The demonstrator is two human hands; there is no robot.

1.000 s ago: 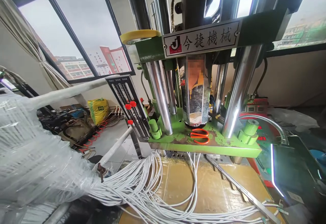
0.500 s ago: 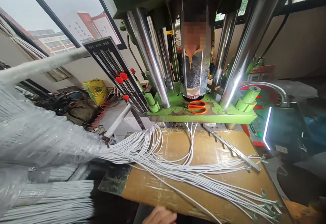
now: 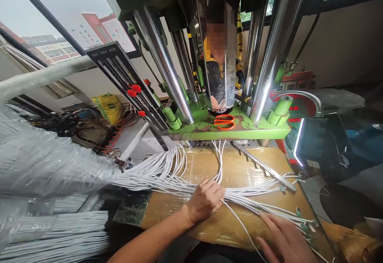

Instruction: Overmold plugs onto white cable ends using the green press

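A bundle of thin white cables [image 3: 143,177] fans across the brown covered table [image 3: 167,211] toward the right. My left hand [image 3: 207,199] is closed on white cables in the middle of the bundle; its fingers hide how many it grips. From beneath it, a single white cable [image 3: 239,219] runs apart toward the front edge. My right hand [image 3: 283,237] is open over the lower right of the table, fingers stretched and thumb apart, beside the cables' right part. Small green end pieces [image 3: 305,227] sit on the cable ends near it.
Behind the table stands a green press [image 3: 191,131] with steel columns [image 3: 266,83]. Orange-handled scissors [image 3: 224,122] lie on its plate. A slotted metal bar [image 3: 266,167] rests slantwise on the table. Plastic-wrapped cables [image 3: 60,159] hang at left, a lit lamp [image 3: 299,143] at right.
My left hand has come up from the front edge and closed on the cables. My right hand has come into view at lower right. The view has shifted slightly.
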